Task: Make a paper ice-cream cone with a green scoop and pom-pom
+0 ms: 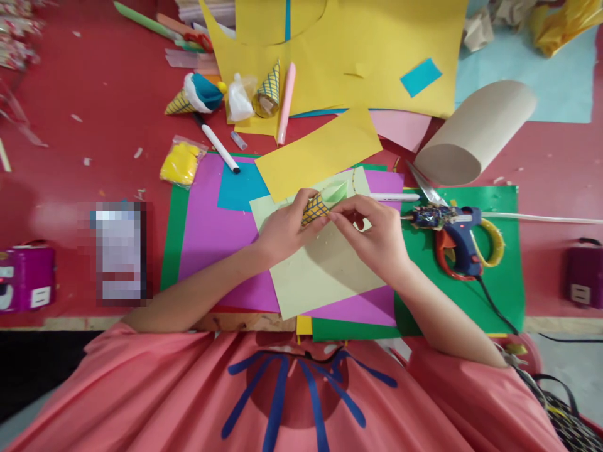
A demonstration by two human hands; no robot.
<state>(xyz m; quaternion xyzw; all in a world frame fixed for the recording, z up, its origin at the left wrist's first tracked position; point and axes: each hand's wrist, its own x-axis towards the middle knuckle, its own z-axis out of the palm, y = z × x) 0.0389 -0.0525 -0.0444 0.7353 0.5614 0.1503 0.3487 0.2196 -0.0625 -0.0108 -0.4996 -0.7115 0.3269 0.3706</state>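
My left hand (282,227) and my right hand (377,237) together hold a small yellow paper cone with a blue grid pattern (315,209), above a pale green sheet (320,270). A light green folded paper piece (336,190) sticks out of the cone's wide end. My right fingertips pinch the cone's rim, and my left fingers wrap its pointed end. Under the pale sheet lie purple (207,232) and green (499,295) sheets. A blue glue gun (455,229) rests just right of my right hand.
Scissors with orange and yellow handles (490,251) lie under the glue gun. A cardboard roll (475,132), yellow sheets (377,50), two finished cones (195,95), a marker (217,143), a pink stick (286,103) and a bag of yellow pieces (181,163) sit farther back on the red table (94,94).
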